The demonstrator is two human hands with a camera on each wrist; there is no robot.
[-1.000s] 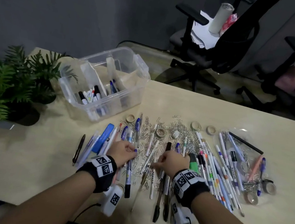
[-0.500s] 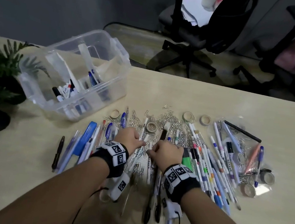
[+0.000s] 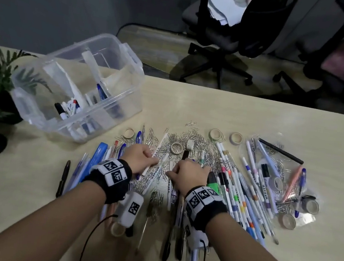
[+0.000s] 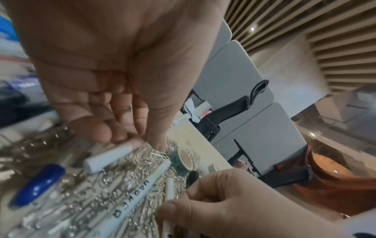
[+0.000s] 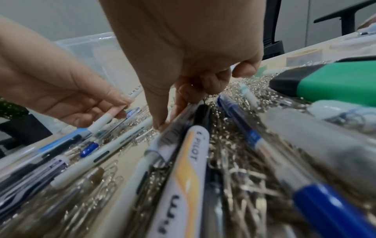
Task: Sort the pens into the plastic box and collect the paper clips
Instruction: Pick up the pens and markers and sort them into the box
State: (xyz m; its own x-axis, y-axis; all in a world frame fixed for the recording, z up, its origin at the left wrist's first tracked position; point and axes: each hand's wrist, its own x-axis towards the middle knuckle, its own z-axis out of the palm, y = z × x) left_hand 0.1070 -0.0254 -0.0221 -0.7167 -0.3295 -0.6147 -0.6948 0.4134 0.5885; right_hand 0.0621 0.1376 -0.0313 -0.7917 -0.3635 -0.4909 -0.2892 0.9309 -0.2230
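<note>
From the head view, the left hand (image 3: 140, 156) pinches a white pen (image 3: 156, 164) and the right hand (image 3: 192, 172) grips a black pen (image 3: 185, 154), both over the clips (image 3: 189, 142) right of the box (image 3: 77, 85). The left wrist view reads "MARKER" on a marker (image 4: 130, 199). The right wrist view reads "PILOT" on a yellow pen (image 5: 189, 169), near a green highlighter (image 5: 333, 80).
</note>
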